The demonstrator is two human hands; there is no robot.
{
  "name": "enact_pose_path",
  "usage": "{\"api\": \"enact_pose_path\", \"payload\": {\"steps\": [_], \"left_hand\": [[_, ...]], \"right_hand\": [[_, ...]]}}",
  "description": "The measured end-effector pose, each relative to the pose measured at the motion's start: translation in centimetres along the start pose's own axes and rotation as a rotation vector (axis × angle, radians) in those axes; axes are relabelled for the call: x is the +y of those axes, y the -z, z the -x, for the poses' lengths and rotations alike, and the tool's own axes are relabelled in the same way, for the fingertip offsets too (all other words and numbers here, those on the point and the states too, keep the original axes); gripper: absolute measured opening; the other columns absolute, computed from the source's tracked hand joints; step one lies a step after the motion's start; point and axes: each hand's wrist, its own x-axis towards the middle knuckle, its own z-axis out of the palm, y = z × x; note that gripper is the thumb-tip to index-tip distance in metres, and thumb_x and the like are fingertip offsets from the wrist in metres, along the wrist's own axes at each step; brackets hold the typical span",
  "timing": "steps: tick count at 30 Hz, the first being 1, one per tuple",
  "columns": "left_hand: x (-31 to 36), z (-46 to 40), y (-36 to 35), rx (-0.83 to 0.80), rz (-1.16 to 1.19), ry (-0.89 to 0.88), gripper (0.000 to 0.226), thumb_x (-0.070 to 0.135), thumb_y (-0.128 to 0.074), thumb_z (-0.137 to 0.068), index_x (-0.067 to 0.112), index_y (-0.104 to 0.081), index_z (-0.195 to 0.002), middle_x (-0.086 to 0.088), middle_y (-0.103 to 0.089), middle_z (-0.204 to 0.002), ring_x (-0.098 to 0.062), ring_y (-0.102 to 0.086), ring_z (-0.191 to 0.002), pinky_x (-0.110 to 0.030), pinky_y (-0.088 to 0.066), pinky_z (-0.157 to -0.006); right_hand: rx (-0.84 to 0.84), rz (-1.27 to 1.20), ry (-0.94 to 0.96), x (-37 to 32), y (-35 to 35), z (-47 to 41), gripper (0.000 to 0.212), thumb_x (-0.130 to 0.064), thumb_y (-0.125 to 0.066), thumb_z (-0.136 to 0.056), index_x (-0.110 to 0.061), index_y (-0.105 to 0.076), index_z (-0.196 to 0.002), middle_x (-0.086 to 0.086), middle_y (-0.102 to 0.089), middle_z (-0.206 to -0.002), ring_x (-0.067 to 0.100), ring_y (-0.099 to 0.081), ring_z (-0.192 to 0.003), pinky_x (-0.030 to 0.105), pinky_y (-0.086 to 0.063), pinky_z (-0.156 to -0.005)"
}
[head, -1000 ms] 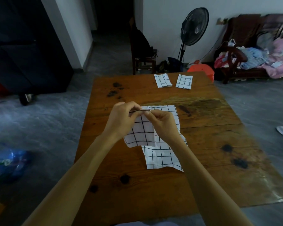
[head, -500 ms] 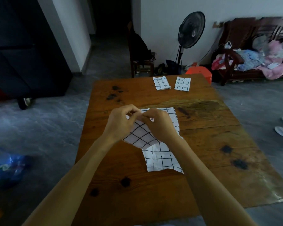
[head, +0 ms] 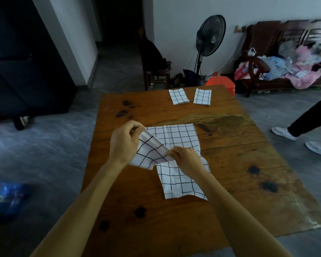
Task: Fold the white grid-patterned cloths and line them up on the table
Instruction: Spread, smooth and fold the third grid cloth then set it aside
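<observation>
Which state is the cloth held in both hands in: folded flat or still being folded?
Still being folded. The held cloth bows up between the left hand and right hand, unlike the flat folded cloths at the table's far end.

Dim, bluish indoor light — upper left of the frame near black, edges bowed by wide-angle distortion, far right slightly motion-blurred.

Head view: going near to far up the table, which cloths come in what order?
Flat unfolded cloth → cloth held in both hands → two folded cloths side by side at the far edge.
</observation>
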Motion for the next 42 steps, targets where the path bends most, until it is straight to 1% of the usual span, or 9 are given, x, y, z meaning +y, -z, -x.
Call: {"api": "enact_pose_path", "payload": {"steps": [7,10,15,21,26,31,35,38,42], "left_hand": [[0.1,0.3,-0.9,-0.101,-0.057,-0.023,0.01,0.023,-0.055,-0.094,0.019,-0.063,-0.096,0.004,-0.065,-0.079,-0.017,-0.061,-0.065,-0.042,-0.055,-0.06],[-0.1,-0.8,-0.2,-0.164,-0.109,-0.071,0.01,0.026,-0.057,-0.093,0.02,-0.064,-0.096,0.004,-0.066,-0.078,-0.018,-0.061,-0.064,-0.042,-0.055,-0.06],[0.0,0.5,-1.9,-0.284,-0.089,-0.03,0.007,0.025,-0.057,-0.093,0.024,-0.061,-0.087,0.013,-0.057,-0.07,-0.007,-0.052,-0.061,-0.028,-0.047,-0.057],[-0.6,0.4,-2.1,-0.235,-0.093,-0.047,0.009,0.026,-0.057,-0.093,0.02,-0.065,-0.093,0.011,-0.062,-0.081,-0.007,-0.058,-0.072,-0.035,-0.054,-0.065],[-1.2,-0.1,-0.6,-0.12,-0.06,-0.03,0.011,0.025,-0.058,-0.092,0.019,-0.066,-0.095,0.009,-0.065,-0.083,-0.007,-0.059,-0.07,-0.032,-0.055,-0.062],[-1.5,0.6,-0.7,-0.089,-0.047,-0.013,0.01,0.024,-0.058,-0.092,0.018,-0.067,-0.094,0.008,-0.066,-0.082,-0.007,-0.058,-0.069,-0.034,-0.054,-0.062],[-1.8,0.9,-0.6,-0.093,-0.051,0.001,0.008,0.022,-0.06,-0.092,0.018,-0.066,-0.093,0.009,-0.066,-0.082,-0.008,-0.059,-0.071,-0.033,-0.054,-0.064],[-2.0,0.8,-0.6,-0.099,-0.05,-0.007,0.009,0.022,-0.058,-0.092,0.017,-0.066,-0.094,0.008,-0.065,-0.085,-0.009,-0.06,-0.073,-0.032,-0.054,-0.066],[-1.7,0.8,-1.4,-0.239,-0.075,-0.038,0.008,0.022,-0.06,-0.092,0.017,-0.066,-0.094,0.011,-0.062,-0.083,-0.004,-0.057,-0.071,-0.029,-0.052,-0.065]], "right_hand": [[-0.395,0.33,-0.349,1.1,0.3,-0.1,0.027,-0.034,-0.048,-0.1,-0.013,-0.062,-0.109,0.005,-0.065,-0.102,0.021,-0.063,-0.095,0.031,-0.048,-0.08],[-0.312,0.29,-0.413,1.9,0.7,0.3,0.024,-0.027,-0.048,-0.1,-0.013,-0.063,-0.113,0.007,-0.066,-0.104,0.023,-0.064,-0.095,0.032,-0.052,-0.08],[-0.133,-0.216,0.008,-2.9,1.5,-1.7,0.033,-0.04,-0.047,-0.099,-0.016,-0.064,-0.116,-0.001,-0.07,-0.111,0.009,-0.065,-0.099,0.025,-0.054,-0.084],[0.001,-0.14,0.118,-3.9,0.8,-2.5,0.028,-0.025,-0.053,-0.099,-0.02,-0.056,-0.071,-0.009,-0.045,-0.056,0.006,-0.039,-0.052,0.021,-0.029,-0.051],[0.027,-0.118,0.051,-2.2,-0.3,-1.6,0.023,-0.029,-0.05,-0.099,-0.02,-0.067,-0.086,-0.005,-0.063,-0.073,0.011,-0.056,-0.065,0.03,-0.046,-0.059],[-0.021,-0.01,0.041,-1.5,-1.5,-0.9,0.022,-0.031,-0.046,-0.101,-0.018,-0.064,-0.1,-0.008,-0.06,-0.076,0.01,-0.053,-0.064,0.026,-0.041,-0.056],[-0.151,0.095,-0.06,1.2,-2.6,0.4,0.023,-0.028,-0.043,-0.103,-0.019,-0.064,-0.104,-0.002,-0.068,-0.088,0.007,-0.056,-0.065,0.026,-0.048,-0.06],[-0.33,0.276,-0.274,2.3,-2.3,0.9,0.023,-0.017,-0.044,-0.101,-0.022,-0.062,-0.113,0.001,-0.066,-0.106,0.016,-0.063,-0.091,0.029,-0.052,-0.078],[-0.102,-0.107,-0.225,0.3,-1.0,0.6,0.03,-0.015,-0.042,-0.101,-0.018,-0.053,-0.13,0.003,-0.062,-0.125,0.019,-0.06,-0.112,0.027,-0.048,-0.09]]}}
